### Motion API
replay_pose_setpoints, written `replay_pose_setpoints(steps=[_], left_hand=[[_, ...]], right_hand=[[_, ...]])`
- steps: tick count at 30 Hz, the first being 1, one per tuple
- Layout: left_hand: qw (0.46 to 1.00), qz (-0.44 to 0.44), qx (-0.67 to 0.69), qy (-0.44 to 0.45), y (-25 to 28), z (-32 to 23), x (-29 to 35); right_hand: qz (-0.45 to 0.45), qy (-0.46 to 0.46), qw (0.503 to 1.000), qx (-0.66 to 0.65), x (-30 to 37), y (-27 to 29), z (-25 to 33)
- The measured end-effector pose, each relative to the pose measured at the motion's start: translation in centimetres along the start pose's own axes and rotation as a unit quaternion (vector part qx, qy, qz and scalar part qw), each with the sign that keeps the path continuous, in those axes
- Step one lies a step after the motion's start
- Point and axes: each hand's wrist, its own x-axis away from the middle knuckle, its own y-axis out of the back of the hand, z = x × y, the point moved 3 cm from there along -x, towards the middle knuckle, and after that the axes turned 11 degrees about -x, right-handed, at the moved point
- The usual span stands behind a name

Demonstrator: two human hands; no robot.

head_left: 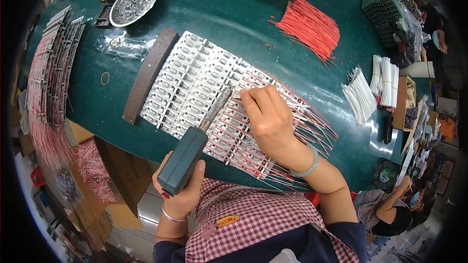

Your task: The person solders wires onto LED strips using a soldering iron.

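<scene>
My left hand [181, 190] is wrapped round the handle of a dark green soldering gun [184, 158]. Its long metal tip [214, 115] reaches up and right over rows of small white parts [192, 85] with metal pieces in them. Near the end of that tip, my right hand [268, 117] is closed in a pinch at the row. What its fingertips hold is mostly hidden; thin wires lie around them. Red and white wires [302, 122] run from the right-hand rows and fan out under my right wrist.
A brown bar [150, 75] lies along the rows' left side. Behind it stands a metal bowl [135, 4] of shiny bits. Red wires [309, 27] and white wires [360, 96] lie in piles to the right. Wired racks [51, 78] stand far left; another person [392, 209] sits at the right.
</scene>
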Motion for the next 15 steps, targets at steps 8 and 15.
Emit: replay_pose_setpoints(steps=[8, 15], left_hand=[[1.0, -0.02, 0.016, 0.013, 0.21, 1.0, 0.93], [0.999, -0.017, 0.008, -0.027, 0.35, 0.37, 0.53]], right_hand=[[-0.026, 0.008, 1.0, -0.013, 0.06, 0.15, 0.12], [-0.002, 0.021, 1.0, -0.014, 0.56, -0.08, 0.63]])
